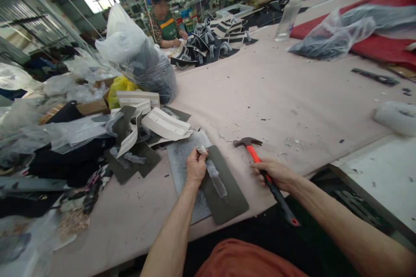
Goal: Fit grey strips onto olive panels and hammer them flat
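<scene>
My right hand (pixel 276 172) is wrapped around the handle of a claw hammer (pixel 253 152) with a dark head and a red and black grip. The hammer is held just over the table's near edge. My left hand (pixel 195 166) is closed, pinching the pale end of a plastic-wrapped strap (pixel 217 181). That strap runs down over a dark grey-green panel (pixel 232 201) with rounded corners. Under the panel's left side lies a speckled grey slab (pixel 178 160). What exactly sits between my left fingertips is partly hidden.
Left of the slab is a loose pile of white and grey-green panels (pixel 165 123). Behind it stands a stuffed plastic bag (pixel 139 58). A clear bottle (pixel 287 19), a bagged dark bundle (pixel 328 43) and a black cutter-like tool (pixel 375 77) are farther right. Co-workers sit across the table.
</scene>
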Demonstrator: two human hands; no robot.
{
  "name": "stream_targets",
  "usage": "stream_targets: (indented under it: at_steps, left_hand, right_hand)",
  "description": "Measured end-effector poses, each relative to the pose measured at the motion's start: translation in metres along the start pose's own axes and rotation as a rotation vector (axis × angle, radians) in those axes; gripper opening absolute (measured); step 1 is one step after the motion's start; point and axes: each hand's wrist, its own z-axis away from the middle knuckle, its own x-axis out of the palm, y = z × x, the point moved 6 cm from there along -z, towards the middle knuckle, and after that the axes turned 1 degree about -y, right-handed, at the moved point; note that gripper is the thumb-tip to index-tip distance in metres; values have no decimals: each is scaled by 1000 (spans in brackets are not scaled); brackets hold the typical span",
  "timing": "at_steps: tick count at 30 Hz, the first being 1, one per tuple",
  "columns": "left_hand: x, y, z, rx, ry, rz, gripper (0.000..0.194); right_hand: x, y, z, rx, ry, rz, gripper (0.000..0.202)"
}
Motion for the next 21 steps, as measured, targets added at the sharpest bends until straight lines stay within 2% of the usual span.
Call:
stream_targets:
  at_steps: [1,3,5,7,10,12,14,16,21]
  left_hand:
    - [0,0,1,3,12,-10,12]
    - [1,2,5,35,26,-38,14]
    - [2,3,10,81,21,-55,16]
    - [3,4,13,115,-3,-50,18]
    - [2,2,12,117,-48,-17,20]
    - [-1,1,8,92,-75,16,19]
    - [-3,0,2,57,-103,57,18]
    - [-4,-2,-2,12,-112,103,16]
    - [-4,-7,-5,-58,-44,152,15]
  right_hand:
    - [7,-4,4,32,-48,-93,11]
    - [14,-17,15,39,-52,-139,12]
    - [16,-42,29,-68,-9,-114,20]
    - [15,-82,49,-332,83,36,31]
    - [19,-142,85,-758,283,411,34]
    - [29,-165,96,-883,345,635,32]
    - [40,-171,93,-876,320,804,31]
    - [48,-167,83,-807,278,907,32]
    - [47,-146,65,-717,254,937,34]
